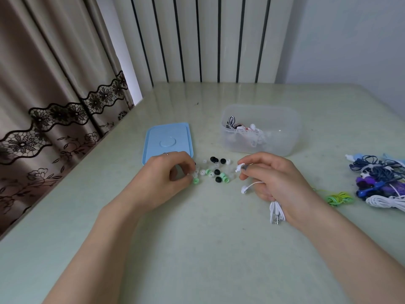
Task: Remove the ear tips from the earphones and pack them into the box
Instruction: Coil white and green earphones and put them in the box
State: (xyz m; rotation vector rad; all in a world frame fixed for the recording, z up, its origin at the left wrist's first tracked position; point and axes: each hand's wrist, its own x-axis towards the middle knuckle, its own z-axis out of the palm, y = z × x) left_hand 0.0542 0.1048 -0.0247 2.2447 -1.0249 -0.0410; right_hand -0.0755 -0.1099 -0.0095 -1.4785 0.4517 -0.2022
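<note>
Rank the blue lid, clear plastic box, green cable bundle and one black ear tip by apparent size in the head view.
1. clear plastic box
2. blue lid, somewhat smaller
3. green cable bundle
4. black ear tip

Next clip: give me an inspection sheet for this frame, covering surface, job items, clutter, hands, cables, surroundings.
Surface: pale green table, glossy.
Job items: loose ear tips, black, green, clear; clear box open, holding earphones; blue lid lying flat beside it.
Clutter: nothing seen.
Hands: left hand pinches among the tips; right hand holds white earphones.
Cables: pile of coiled earphones at right; green coil.
Surroundings: curtain, radiator.
</note>
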